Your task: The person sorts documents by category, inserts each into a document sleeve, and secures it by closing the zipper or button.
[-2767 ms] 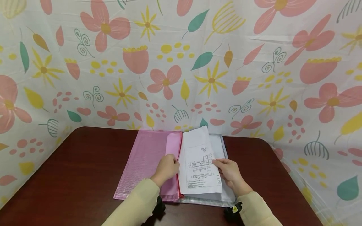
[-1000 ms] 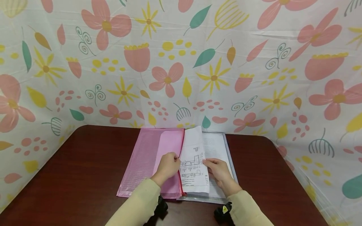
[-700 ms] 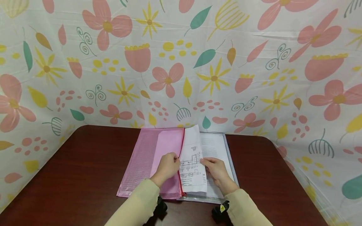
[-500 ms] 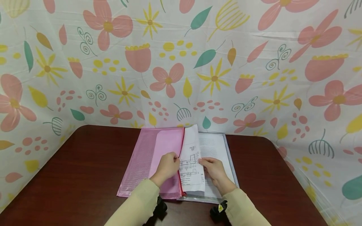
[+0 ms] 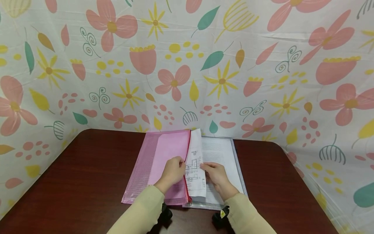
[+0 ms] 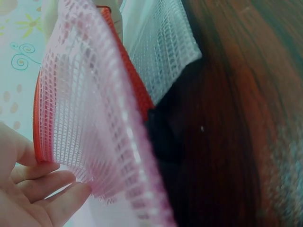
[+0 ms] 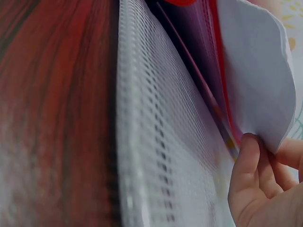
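A pink mesh zip pouch (image 5: 152, 162) lies on the dark wooden table (image 5: 87, 182), its red-edged mouth facing right. My left hand (image 5: 173, 170) grips the pouch's upper flap (image 6: 90, 118) and holds it lifted. My right hand (image 5: 214, 174) pinches a white sheet with a printed drawing (image 5: 195, 169), curved and partly inside the pouch mouth. In the right wrist view the fingers (image 7: 251, 170) hold the sheet's edge (image 7: 260, 85). Under the sheet lies a clear mesh pouch (image 5: 236, 169) with a printed page (image 5: 219, 152) on it.
A flowered cloth (image 5: 187, 65) hangs as a wall behind and to both sides of the table. Bare dark wood shows left and right of the pouches. Black wrist straps (image 5: 165, 214) sit near the table's front edge.
My right hand has slid the drawing sheet leftward into the pink pouch, so less of it shows. The page beneath is more uncovered. My left hand has stayed on the flap.
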`<action>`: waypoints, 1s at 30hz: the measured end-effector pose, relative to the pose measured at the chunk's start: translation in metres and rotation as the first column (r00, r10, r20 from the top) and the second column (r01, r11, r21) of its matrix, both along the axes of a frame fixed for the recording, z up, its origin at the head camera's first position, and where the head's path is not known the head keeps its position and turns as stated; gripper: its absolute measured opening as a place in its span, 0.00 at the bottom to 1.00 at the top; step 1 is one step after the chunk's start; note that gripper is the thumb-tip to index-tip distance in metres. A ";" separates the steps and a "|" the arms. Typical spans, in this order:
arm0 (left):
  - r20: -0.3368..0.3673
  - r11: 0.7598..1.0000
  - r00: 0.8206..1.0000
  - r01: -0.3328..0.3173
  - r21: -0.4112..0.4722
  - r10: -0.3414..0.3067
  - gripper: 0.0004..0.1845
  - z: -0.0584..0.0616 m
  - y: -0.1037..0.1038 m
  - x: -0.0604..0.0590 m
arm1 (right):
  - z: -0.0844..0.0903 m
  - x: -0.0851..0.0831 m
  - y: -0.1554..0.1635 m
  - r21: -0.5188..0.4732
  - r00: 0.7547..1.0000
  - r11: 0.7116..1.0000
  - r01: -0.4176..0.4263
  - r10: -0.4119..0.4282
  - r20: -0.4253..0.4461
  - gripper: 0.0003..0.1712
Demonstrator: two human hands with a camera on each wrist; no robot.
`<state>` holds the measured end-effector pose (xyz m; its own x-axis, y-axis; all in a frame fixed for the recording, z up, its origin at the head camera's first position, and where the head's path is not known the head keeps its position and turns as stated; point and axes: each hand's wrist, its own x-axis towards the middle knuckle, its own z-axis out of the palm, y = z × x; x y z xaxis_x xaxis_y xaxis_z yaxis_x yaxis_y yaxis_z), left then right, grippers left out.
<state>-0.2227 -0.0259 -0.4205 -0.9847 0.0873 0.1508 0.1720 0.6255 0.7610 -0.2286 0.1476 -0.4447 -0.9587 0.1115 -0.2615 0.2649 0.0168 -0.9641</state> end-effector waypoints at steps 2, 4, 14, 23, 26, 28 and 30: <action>-0.003 1.000 1.000 0.004 -0.004 -0.004 0.08 0.001 0.000 0.000 | 0.000 0.000 -0.002 -0.012 1.000 1.000 0.003 -0.003 0.004 0.20; -0.006 1.000 1.000 0.008 -0.007 -0.008 0.08 0.001 0.000 0.000 | 0.000 -0.001 -0.004 -0.016 1.000 1.000 0.005 -0.005 0.009 0.20; -0.025 1.000 0.999 0.029 -0.001 -0.029 0.07 0.003 -0.002 0.002 | -0.002 -0.002 -0.015 -0.025 1.000 1.000 0.000 0.000 0.025 0.20; -0.038 0.999 0.999 0.036 0.001 -0.036 0.07 0.002 -0.002 0.001 | -0.003 -0.002 -0.020 -0.029 1.000 1.000 -0.002 0.003 0.018 0.20; -0.039 0.999 0.998 0.042 0.000 -0.042 0.07 0.003 -0.001 0.001 | 0.000 0.000 -0.023 -0.028 1.000 1.000 -0.007 0.007 0.017 0.20; -0.039 0.999 0.998 0.045 -0.001 -0.045 0.07 0.004 -0.001 0.001 | 0.002 0.001 -0.024 -0.027 1.000 1.000 -0.011 0.011 0.015 0.21; -0.037 0.999 0.998 0.047 -0.003 -0.047 0.07 0.004 0.000 0.000 | 0.003 0.001 -0.026 -0.028 1.000 1.000 -0.015 0.016 0.013 0.21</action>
<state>-0.2222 -0.0263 -0.4161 -0.9732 0.1336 0.1870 0.2293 0.6179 0.7521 -0.2277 0.1219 -0.4421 -0.9567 0.0893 -0.2770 0.2776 -0.0054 -0.9607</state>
